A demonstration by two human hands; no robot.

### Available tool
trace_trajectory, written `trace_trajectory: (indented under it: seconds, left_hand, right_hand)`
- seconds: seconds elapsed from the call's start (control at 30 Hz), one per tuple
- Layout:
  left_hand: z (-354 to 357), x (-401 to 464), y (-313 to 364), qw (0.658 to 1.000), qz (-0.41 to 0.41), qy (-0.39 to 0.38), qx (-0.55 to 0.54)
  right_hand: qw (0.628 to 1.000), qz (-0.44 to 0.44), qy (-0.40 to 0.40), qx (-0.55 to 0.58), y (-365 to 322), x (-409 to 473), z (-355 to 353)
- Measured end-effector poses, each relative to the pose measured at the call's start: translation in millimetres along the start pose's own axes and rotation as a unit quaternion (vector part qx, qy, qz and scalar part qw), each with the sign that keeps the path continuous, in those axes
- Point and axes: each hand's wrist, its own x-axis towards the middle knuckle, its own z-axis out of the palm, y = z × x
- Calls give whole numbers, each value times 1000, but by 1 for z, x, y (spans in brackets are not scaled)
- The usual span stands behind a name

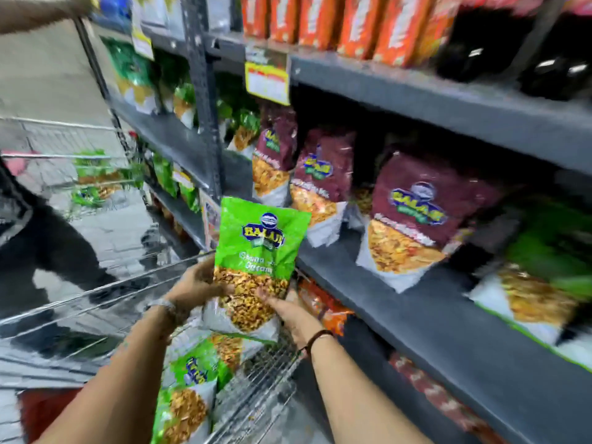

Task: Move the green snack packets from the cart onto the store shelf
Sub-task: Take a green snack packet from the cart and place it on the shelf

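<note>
I hold one green snack packet [259, 248] upright above the wire cart [256, 392]. My left hand [195, 283] grips its lower left edge and my right hand [288, 312] supports its bottom right. More green packets [192, 379] lie in the cart below. The grey store shelf [400, 302] runs to the right, with a bare stretch of board in front of the maroon packets [413, 216]. A blurred green packet [544, 274] lies on the shelf at far right.
Orange packs [352, 20] and dark bottles [512, 59] fill the upper shelf. A second cart [80, 161] with green packets stands at left, beside another person's dark-clothed leg [48, 248]. A yellow price tag [267, 81] hangs from the shelf edge.
</note>
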Motion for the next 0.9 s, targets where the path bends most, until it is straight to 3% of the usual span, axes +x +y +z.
trace_trajectory:
  seconds: [0.17,0.27,0.43,0.67,0.77,0.9]
  left_hand:
    - [86,-3,45,991,-16,-133,-9]
    - [156,-2,78,984,10,-175,-17]
    - [278,9,118,961,76,-262,-51]
    - [401,45,130,971,132,-197,-2]
    - [415,64,104,982,117,-146,28]
    - [411,72,84,981,114,-147,59]
  right_hand:
    - [993,-83,60,-62,-14,-52,-103]
    - [977,-115,155,-88,-24,-94,-166]
    - [935,-183,302,-39,-19,-156,-263]
    - [878,-213,428,-22,-2,-152,-328]
    - [875,-170,442,-102,8,-136,-335]
    - [850,-158,494,-87,17,-114,-334]
